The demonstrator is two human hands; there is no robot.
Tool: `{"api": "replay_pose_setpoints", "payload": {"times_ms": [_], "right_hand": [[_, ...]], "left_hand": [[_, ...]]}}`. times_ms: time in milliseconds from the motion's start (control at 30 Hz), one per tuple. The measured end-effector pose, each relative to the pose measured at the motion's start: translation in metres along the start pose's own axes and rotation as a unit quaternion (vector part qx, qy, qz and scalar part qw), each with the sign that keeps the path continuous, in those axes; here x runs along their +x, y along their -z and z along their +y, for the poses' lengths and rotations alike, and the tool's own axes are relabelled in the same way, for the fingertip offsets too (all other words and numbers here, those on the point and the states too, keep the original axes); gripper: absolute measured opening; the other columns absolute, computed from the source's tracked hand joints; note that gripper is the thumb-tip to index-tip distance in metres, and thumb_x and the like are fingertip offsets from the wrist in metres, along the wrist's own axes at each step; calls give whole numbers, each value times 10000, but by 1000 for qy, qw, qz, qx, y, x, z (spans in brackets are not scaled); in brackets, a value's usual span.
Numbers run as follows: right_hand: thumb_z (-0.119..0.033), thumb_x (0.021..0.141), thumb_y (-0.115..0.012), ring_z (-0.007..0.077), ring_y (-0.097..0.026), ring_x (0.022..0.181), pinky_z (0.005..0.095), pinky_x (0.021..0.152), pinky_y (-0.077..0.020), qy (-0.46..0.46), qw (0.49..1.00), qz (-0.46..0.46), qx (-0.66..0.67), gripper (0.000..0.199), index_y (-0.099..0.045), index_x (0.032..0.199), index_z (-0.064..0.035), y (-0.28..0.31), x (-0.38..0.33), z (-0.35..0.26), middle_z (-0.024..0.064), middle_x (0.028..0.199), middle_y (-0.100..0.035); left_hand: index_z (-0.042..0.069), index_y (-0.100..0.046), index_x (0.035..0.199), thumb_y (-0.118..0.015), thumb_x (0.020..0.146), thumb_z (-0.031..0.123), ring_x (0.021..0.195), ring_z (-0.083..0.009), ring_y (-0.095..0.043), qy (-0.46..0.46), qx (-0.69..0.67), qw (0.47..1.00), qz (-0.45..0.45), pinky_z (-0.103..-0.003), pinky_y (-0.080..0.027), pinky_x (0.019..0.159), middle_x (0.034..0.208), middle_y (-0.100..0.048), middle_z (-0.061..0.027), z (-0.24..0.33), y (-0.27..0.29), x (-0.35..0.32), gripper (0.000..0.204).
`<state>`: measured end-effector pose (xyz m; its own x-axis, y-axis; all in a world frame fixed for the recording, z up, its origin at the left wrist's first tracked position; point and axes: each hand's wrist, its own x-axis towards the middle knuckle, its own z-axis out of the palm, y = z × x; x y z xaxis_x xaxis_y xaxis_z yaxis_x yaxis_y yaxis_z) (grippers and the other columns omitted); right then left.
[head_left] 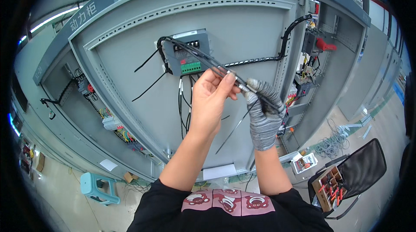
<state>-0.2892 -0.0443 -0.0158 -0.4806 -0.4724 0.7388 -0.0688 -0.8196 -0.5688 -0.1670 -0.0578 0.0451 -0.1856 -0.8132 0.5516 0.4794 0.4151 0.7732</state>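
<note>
My bare left hand point(208, 102) pinches a bundle of black wires point(197, 52) between thumb and fingers in front of the grey cabinet door point(125, 59). Right beside it, my right hand point(264, 119), in a grey knit glove, is closed round the same bundle farther along. The wires run up left to a grey panel meter point(177, 62) with a green terminal block point(191, 67). Below the block hang several black wires point(180, 102) with white sleeves. Two cable-tie tails point(147, 87) stick out left of the meter, and a loose black strand point(236, 131) dangles under my right hand.
A wrapped cable harness point(260, 59) crosses the door to its right edge. Wired cabinet interiors flank it. At lower right, a chair point(364, 171) carries a tool box point(323, 184) near a white parts tray point(304, 163) and coiled wire point(331, 145). A teal stool point(97, 188) stands lower left.
</note>
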Motion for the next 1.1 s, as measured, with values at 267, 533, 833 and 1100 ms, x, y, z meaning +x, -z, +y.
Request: {"api": "replay_pose_setpoints", "payload": {"times_ms": [267, 533, 833, 1100], "right_hand": [[-151, 892, -716, 169, -678, 842, 310, 803, -544, -89, 988, -30, 122, 280, -660, 1117, 6, -2, -6, -13, 105, 973, -709], [-230, 912, -703, 170, -686, 770, 304, 725, -553, -104, 989, -8, 108, 301, -659, 1103, -2, -6, -8, -20, 105, 916, -711], [-232, 903, -718, 159, -680, 744, 291, 712, -548, -83, 995, 25, 55, 290, -670, 1082, -9, -8, -12, -23, 99, 909, -713], [-153, 890, -722, 164, -681, 781, 297, 737, -550, -88, 993, 3, 80, 260, -665, 1094, -2, -3, -13, -20, 111, 943, -712]], "left_hand": [[40, -625, 978, -651, 946, 190, 765, -100, -611, 9, 7, 1000, 4, -249, -457, 706, 854, -663, -34, -3, 7, -5, 155], [27, -615, 1013, -616, 969, 155, 771, -97, -617, 5, -35, 999, -39, -229, -478, 718, 875, -676, -56, -6, 15, -1, 135], [40, -620, 968, -615, 970, 170, 797, -105, -624, 17, -75, 995, -71, -255, -461, 732, 884, -678, -42, -7, 18, 3, 130], [48, -600, 1009, -598, 980, 176, 784, -103, -616, -4, -71, 996, -56, -250, -474, 723, 907, -674, -54, -11, 16, -1, 132]]}}
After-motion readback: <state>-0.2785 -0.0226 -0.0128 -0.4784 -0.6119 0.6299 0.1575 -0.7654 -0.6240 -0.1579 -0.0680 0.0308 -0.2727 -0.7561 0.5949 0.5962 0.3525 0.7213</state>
